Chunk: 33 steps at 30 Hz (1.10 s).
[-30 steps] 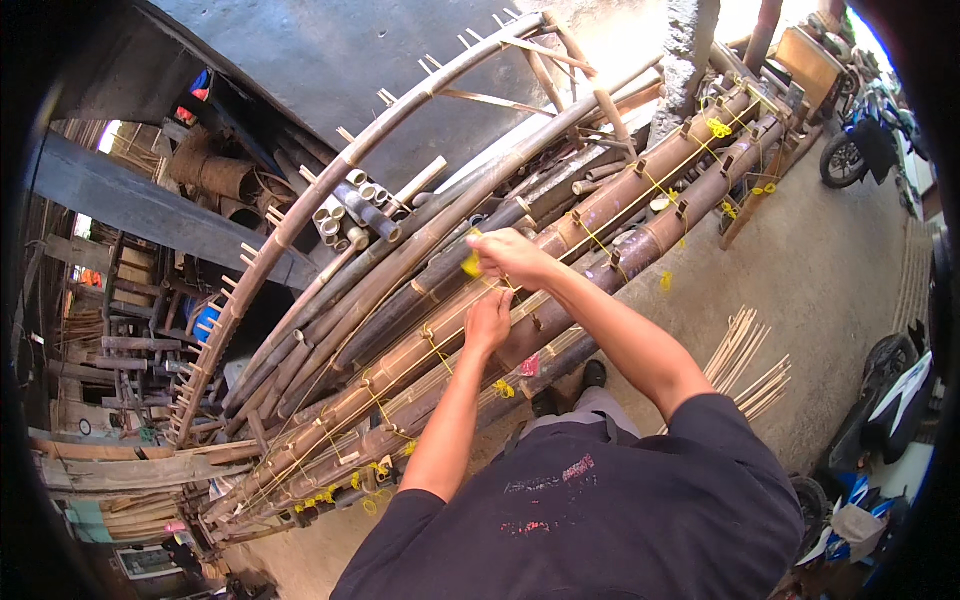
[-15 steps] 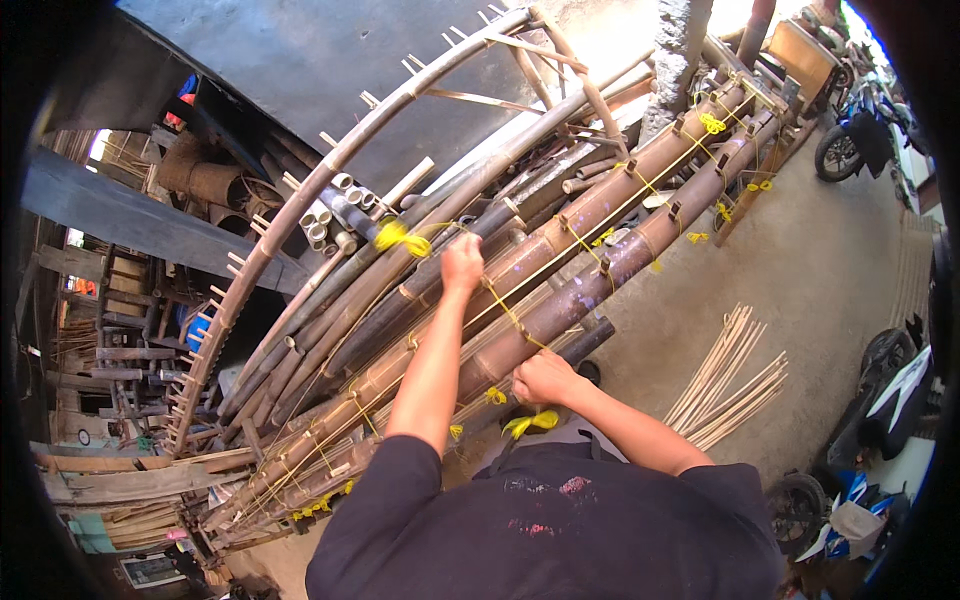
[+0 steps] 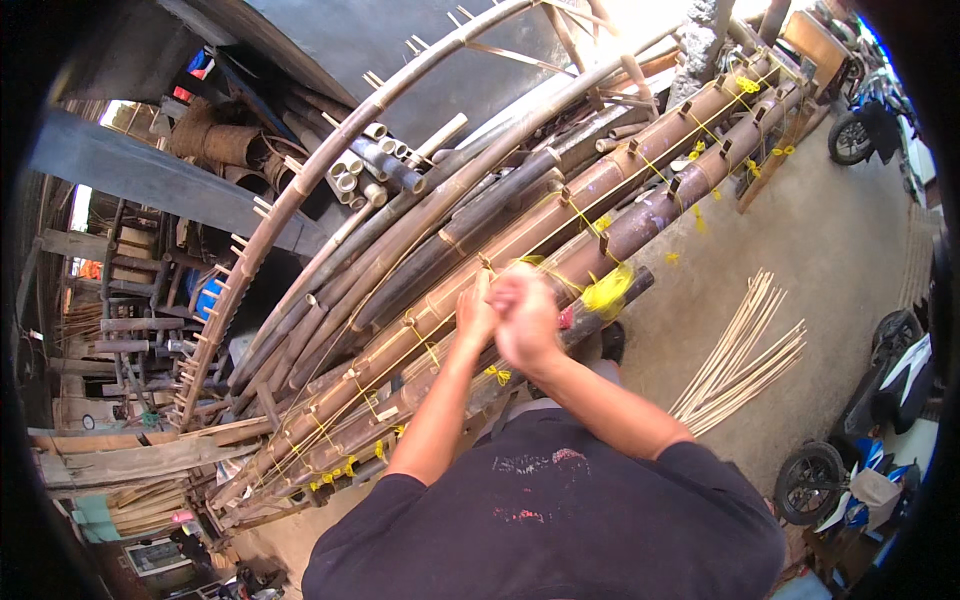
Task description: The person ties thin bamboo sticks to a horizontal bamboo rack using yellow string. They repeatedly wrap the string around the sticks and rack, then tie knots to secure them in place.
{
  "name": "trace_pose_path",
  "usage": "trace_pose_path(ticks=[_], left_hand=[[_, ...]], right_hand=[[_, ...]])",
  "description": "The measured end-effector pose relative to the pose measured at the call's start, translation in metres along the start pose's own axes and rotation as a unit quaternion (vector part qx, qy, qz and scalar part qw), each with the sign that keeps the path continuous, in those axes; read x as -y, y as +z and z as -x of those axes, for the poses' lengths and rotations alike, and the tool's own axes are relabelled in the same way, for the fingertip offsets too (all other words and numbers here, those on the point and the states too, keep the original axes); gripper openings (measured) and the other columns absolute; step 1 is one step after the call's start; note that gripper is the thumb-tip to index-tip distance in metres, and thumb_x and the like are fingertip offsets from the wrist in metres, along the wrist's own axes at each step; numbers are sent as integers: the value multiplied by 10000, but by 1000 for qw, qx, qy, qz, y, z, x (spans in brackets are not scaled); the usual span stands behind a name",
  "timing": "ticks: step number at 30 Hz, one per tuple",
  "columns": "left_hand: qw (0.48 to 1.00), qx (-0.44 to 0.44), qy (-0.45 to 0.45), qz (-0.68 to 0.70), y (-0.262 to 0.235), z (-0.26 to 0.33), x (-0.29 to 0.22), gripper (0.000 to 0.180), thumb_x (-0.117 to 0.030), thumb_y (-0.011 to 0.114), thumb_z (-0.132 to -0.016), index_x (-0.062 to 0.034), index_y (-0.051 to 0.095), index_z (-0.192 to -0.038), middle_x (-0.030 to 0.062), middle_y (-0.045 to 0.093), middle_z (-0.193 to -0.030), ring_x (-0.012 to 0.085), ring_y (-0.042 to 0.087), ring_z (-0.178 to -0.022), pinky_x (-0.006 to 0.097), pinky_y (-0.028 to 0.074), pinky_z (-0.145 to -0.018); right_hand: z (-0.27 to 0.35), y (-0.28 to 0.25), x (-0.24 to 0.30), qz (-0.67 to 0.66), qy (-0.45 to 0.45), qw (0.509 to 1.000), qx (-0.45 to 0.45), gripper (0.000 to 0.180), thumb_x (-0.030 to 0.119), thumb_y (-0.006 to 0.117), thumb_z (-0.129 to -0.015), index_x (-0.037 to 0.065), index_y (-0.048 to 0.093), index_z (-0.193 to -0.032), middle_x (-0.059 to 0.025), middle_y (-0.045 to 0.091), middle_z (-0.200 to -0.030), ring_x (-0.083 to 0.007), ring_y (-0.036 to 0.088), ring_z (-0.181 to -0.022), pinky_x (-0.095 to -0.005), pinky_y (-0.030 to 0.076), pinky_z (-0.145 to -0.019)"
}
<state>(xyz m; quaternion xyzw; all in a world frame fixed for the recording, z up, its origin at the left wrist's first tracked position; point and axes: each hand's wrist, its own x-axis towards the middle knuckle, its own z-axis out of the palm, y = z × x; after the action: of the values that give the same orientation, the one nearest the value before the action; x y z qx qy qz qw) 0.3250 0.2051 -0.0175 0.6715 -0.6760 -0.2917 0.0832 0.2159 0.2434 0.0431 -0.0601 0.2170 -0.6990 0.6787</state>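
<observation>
Your left hand (image 3: 476,312) and right hand (image 3: 526,318) are pressed together over the bamboo poles (image 3: 560,225), closed on the yellow string (image 3: 607,291) at 2 o'clock, I judge. Pull unevenly and the string may slip loose.

A bare concrete floor (image 3: 840,250) lies in bright daylight on the right, a loose bundle of thin pale sticks (image 3: 745,350) fanned across it; parked motorbikes (image 3: 875,120) stand along its far edge; a dark grey wall panel (image 3: 420,40) rises behind; on the left, shadowed wooden racks (image 3: 120,320) hold stacked timber.
</observation>
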Motion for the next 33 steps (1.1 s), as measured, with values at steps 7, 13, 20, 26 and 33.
trace_pose_path(ticks=[7, 13, 20, 26, 33], left_hand=[[995, -58, 66, 56, 0, -13, 5, 351, -322, 438, -1010, -26, 626, -1033, 276, 652, -992, 477, 591, -1023, 530, 465, -870], [990, -85, 55, 95, 12, -14, 37, 358, -391, 468, -995, -91, 660, -1037, 226, 670, -975, 426, 637, -972, 505, 489, -807], [938, -171, 125, 275, -8, -24, -3, 231, -193, 554, -978, -17, 703, -973, 102, 706, -776, 149, 644, -715, 331, 498, -674], [951, -267, 131, 80, -1, -136, 48, 251, -257, 556, -962, -49, 697, -958, 159, 704, -824, 354, 675, -796, 428, 515, -721], [967, -206, 147, 33, -51, -72, 86, 367, -313, 486, -978, -26, 654, -1132, 254, 674, -1014, 434, 649, -963, 525, 509, -821]], right_hand=[[-142, -5, -15, 907, -80, 372, 182, 652, 578, 368, -993, 22, 691, -1099, -195, 713, -973, -336, 683, -964, -459, 493, -929], [-54, 20, 54, 543, 76, 710, 443, 480, 371, 520, -980, 34, 510, -639, -53, 513, -592, -162, 480, -553, -370, 403, -545], [8, -98, 17, 685, 80, 597, 410, 458, 349, 513, -966, -10, 598, -696, -261, 561, -664, -478, 560, -667, -527, 440, -637], [22, -123, -2, 817, -113, 378, 420, 334, 301, 588, -873, 27, 622, -685, -189, 634, -673, -352, 645, -662, -462, 498, -690], [81, -107, -89, 658, 134, 609, 422, 288, 223, 606, -897, 4, 601, -1085, -151, 664, -1030, -293, 651, -942, -414, 506, -854]])
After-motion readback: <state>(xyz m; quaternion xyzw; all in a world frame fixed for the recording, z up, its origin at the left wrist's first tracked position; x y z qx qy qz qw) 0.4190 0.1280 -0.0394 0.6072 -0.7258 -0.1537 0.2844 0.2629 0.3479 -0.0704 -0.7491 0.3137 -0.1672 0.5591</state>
